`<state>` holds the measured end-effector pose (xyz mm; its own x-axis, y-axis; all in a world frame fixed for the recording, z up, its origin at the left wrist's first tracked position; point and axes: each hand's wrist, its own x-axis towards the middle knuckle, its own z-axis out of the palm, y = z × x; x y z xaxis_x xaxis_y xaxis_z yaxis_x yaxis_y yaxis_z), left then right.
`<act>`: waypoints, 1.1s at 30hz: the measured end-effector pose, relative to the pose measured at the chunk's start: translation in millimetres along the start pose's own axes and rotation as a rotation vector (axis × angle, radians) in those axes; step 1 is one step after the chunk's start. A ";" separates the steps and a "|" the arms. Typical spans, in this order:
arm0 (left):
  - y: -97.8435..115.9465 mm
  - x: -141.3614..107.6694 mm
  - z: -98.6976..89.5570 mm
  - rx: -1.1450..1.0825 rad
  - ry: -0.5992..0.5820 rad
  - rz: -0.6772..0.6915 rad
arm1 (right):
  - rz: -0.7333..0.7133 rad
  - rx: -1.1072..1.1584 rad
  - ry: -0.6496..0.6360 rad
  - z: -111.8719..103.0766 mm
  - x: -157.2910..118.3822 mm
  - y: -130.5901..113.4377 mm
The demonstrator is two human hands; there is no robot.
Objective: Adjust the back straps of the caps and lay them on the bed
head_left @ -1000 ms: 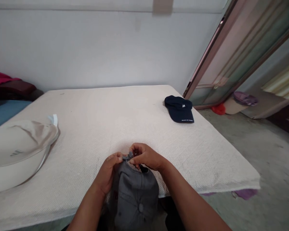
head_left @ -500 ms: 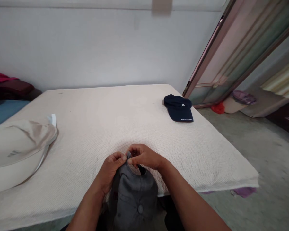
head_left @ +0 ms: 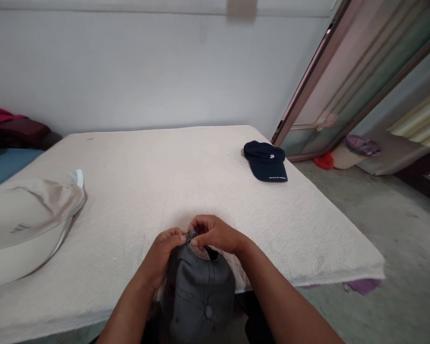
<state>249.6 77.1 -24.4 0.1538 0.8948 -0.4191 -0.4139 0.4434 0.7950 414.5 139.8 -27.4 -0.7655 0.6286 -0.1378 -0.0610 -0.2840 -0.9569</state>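
Observation:
A dark grey baseball cap (head_left: 204, 291) is held at the near edge of the bed, its back opening turned away from me and its top button facing up. My left hand (head_left: 166, 251) pinches the rim at the left side of that opening. Right beside it, my right hand (head_left: 215, 234) is closed on the back strap, thumb and fingers pressed together. The two sets of fingertips nearly meet at the strap. Its fastening is mostly hidden by the fingers.
A beige cap (head_left: 28, 224) lies at the left on the white-covered surface (head_left: 146, 177). A navy cap (head_left: 265, 161) with white lettering rests at the right edge. Behind stands a pale wall (head_left: 165, 71). A red bag (head_left: 323, 161) is on the floor.
My left fingertips have shifted very slightly at the strap. The cap and my right hand stay almost where they were.

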 end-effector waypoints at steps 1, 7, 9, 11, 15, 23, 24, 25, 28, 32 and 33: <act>0.7 -0.4 1.0 -0.020 -0.005 0.008 | -0.001 0.009 -0.004 0.0 -0.3 -0.1; 5.8 -0.9 2.7 -0.102 -0.031 0.037 | -0.023 0.028 0.018 -0.2 -1.5 -3.9; 5.2 0.3 1.4 -0.072 -0.007 0.035 | -0.032 0.016 0.002 0.9 -1.1 -5.9; 4.1 1.0 0.5 -0.067 0.014 0.025 | -0.045 -0.017 -0.012 2.4 -0.4 -7.3; 4.5 -0.4 0.5 -0.073 -0.007 0.006 | -0.083 -0.145 0.029 4.0 1.5 -6.9; 4.1 -1.7 -4.1 -0.079 -0.053 0.022 | -0.077 -0.104 0.043 2.9 1.4 -4.4; 3.7 -1.3 -4.5 -0.085 -0.054 0.023 | -0.077 -0.093 0.046 3.0 1.3 -4.7; 3.4 -1.0 -4.6 -0.092 -0.053 0.024 | -0.076 -0.084 0.048 3.1 1.3 -4.9; 3.5 -0.5 -3.3 -0.121 -0.032 0.023 | -0.059 -0.064 0.050 3.1 1.4 -5.5; 4.7 -0.8 -1.5 -0.168 0.003 -0.016 | -0.040 0.033 0.034 2.5 0.9 -4.8; 5.0 -1.1 -1.4 -0.172 0.007 -0.019 | -0.048 0.085 0.025 2.7 0.6 -4.4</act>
<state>246.1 78.3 -20.6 0.1570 0.8855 -0.4373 -0.5586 0.4447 0.7001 412.6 139.5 -22.5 -0.7442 0.6604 -0.1001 -0.1517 -0.3131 -0.9375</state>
